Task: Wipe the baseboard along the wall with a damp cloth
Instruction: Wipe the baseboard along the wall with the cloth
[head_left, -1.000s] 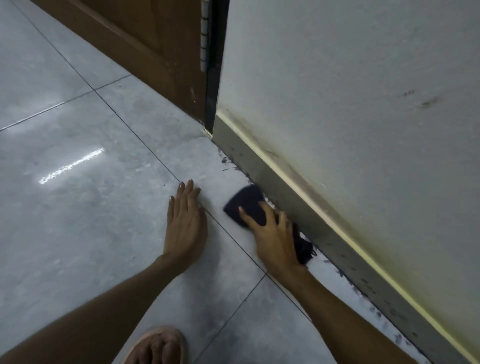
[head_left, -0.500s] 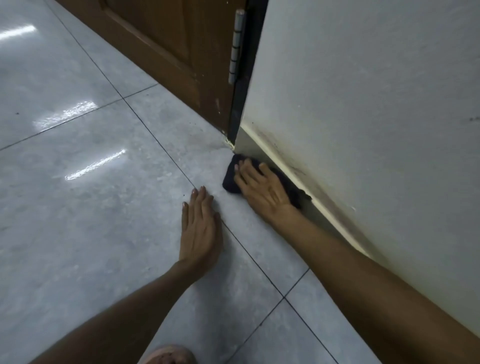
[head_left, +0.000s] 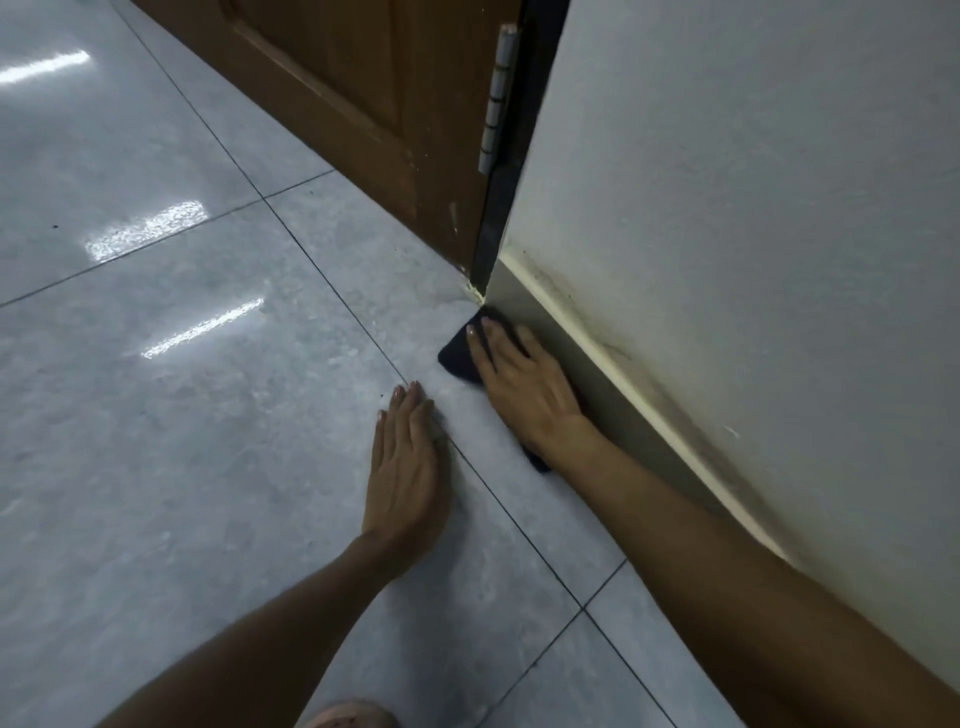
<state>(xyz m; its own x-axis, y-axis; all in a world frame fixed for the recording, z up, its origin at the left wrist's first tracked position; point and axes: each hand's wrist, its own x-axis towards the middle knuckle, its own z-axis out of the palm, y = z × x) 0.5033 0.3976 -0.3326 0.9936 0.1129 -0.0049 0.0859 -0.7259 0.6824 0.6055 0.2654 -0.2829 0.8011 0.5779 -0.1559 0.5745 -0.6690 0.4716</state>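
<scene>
I see my right hand flat on the dark cloth, fingers stretched out and pressing it down rather than clenched around it. The cloth lies on the floor right at the foot of the baseboard, its far corner nearly at the dark door frame where the baseboard ends. Beyond that edge stands the brown door with its hinge. My left hand rests palm down on the tile, fingers released and holding nothing, just beside a grout line. To the left, the floor lies open and bare. The wall above the baseboard shows dark smudges.
</scene>
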